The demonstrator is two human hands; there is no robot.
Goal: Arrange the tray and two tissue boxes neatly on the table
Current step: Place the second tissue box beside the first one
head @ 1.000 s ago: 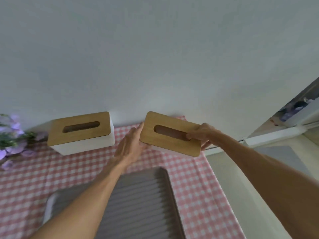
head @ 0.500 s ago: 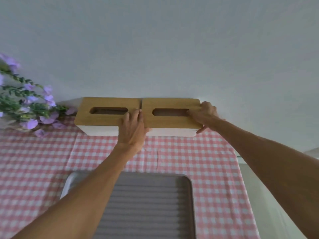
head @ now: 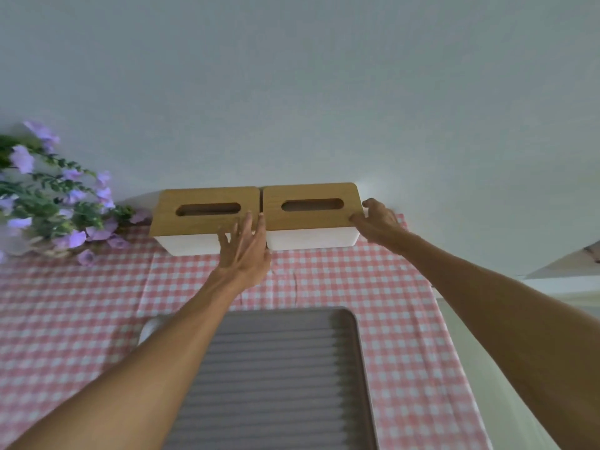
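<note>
Two white tissue boxes with slotted wooden lids stand side by side against the back wall: the left tissue box [head: 204, 206] and the right tissue box [head: 311, 206], with a thin gap between them. My left hand [head: 243, 248] lies flat with fingers spread over the front where the boxes meet. At the right box's right end, my right hand [head: 378, 224] has its fingers curled around the corner. A grey ribbed tray [head: 279, 378] lies in front of the boxes, partly under my left forearm.
A pink and white checked cloth [head: 389, 303] covers the table. Purple flowers [head: 55, 203] with green leaves stand at the back left, close to the left box. The table's right edge runs along the cloth's right side.
The right tissue box went from tilted in the air to down on the table beside the left box. My left fingers have since slid off the lids toward the boxes' front.
</note>
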